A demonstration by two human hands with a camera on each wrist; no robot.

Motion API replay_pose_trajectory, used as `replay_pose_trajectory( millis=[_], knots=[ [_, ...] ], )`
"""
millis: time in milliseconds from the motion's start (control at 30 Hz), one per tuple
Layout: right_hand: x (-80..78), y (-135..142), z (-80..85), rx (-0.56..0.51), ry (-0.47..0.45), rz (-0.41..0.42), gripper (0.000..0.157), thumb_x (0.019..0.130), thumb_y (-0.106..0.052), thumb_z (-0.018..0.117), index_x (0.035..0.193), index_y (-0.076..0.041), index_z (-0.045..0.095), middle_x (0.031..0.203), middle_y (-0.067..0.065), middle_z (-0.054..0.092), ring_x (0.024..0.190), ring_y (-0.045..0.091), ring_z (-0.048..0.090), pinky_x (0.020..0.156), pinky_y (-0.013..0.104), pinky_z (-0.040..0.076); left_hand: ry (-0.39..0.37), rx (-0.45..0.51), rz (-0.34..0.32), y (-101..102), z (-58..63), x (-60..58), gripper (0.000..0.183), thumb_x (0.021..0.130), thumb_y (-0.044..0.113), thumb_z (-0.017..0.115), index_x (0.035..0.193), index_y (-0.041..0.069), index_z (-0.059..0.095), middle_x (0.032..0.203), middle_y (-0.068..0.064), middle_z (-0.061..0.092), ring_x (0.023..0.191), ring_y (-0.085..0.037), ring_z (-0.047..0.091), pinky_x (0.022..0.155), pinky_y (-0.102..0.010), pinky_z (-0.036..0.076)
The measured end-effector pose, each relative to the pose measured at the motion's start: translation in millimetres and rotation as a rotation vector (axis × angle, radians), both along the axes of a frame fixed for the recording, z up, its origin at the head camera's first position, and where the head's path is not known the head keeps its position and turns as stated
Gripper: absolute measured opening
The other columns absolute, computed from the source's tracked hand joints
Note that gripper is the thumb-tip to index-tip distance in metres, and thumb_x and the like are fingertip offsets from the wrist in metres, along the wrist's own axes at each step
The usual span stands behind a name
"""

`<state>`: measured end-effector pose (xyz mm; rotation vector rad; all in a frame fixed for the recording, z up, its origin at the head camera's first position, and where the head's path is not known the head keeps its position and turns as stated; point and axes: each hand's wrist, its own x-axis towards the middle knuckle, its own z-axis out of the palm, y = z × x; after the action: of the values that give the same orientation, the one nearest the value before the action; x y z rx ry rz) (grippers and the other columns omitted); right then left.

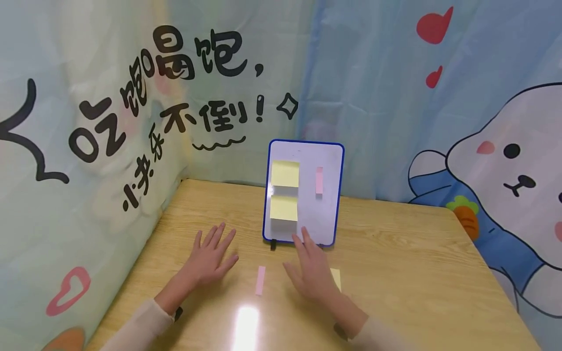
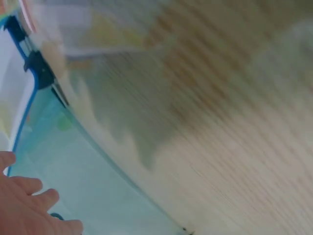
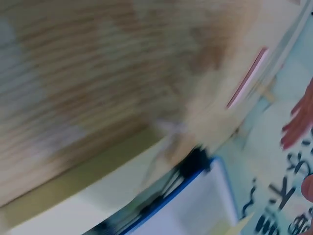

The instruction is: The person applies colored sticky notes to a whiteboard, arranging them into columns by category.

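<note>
Both hands hover over the wooden table with fingers spread, holding nothing. My left hand (image 1: 208,258) is at the left, in front of a small blue-framed whiteboard (image 1: 307,214). In the head view, the fingertips of my right hand (image 1: 313,270) overlap the board's lower edge. Two yellow sticky notes (image 1: 285,174) are stuck one above the other on the board's left half, lower edges lifting. A narrow pink sticky strip (image 1: 319,180) is on its right half. Another pink strip (image 1: 260,280) lies between the hands. Beside my right hand, a yellow sticky note (image 1: 335,279) is partly hidden.
The whiteboard stands upright near the table's back edge on black feet (image 1: 273,244). A printed curtain (image 1: 369,97) with large black characters hangs behind and along the left side. Light glares off the tabletop (image 1: 395,302) near the front.
</note>
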<state>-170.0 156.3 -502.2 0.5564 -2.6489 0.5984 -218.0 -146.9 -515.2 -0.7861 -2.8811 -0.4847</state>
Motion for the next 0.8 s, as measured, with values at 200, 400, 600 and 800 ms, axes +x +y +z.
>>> replay_pose_trajectory(
  millis=[200,400,600,800],
  knots=[
    [-7.7,-34.7,-13.7,0.033,0.098,0.134,0.07,0.085,-0.031,0.074,0.14,0.004,0.049,0.144,0.03,0.048,0.124,0.043,0.055,0.097,0.057,0.05,0.041,0.028,-0.052,5.5,2.8,10.1,0.065,0.101,0.048,0.046,0.155,0.015,0.034,0.16,-0.018,0.03,0.147,-0.038,0.03,0.116,-0.069,0.015],
    [-12.3,-53.1,-28.0,0.145,0.133,0.197,0.072,0.083,-0.039,0.077,0.137,0.003,0.053,0.14,0.024,0.054,0.118,0.036,0.061,0.097,0.045,0.053,0.067,0.011,-0.096,10.9,6.4,19.0,0.063,0.1,0.047,0.047,0.153,0.015,0.037,0.159,-0.016,0.034,0.146,-0.037,0.033,0.116,-0.068,0.018],
    [-6.7,-66.8,-24.2,0.224,0.047,0.233,0.066,0.086,-0.04,0.074,0.132,0.004,0.056,0.136,0.025,0.057,0.122,0.037,0.059,0.102,0.045,0.05,0.078,0.003,-0.126,11.8,2.7,24.9,0.062,0.1,0.047,0.047,0.153,0.015,0.038,0.158,-0.015,0.035,0.145,-0.037,0.034,0.115,-0.068,0.019],
    [-2.9,-74.1,-24.0,0.309,-0.09,0.268,0.04,0.09,-0.036,0.066,0.11,-0.001,0.068,0.115,0.015,0.069,0.106,0.028,0.065,0.098,0.04,0.051,0.063,-0.01,-0.171,13.8,-5.7,31.4,0.058,0.1,0.044,0.049,0.151,0.018,0.042,0.156,-0.015,0.039,0.143,-0.037,0.037,0.116,-0.068,0.016]
  ],
)
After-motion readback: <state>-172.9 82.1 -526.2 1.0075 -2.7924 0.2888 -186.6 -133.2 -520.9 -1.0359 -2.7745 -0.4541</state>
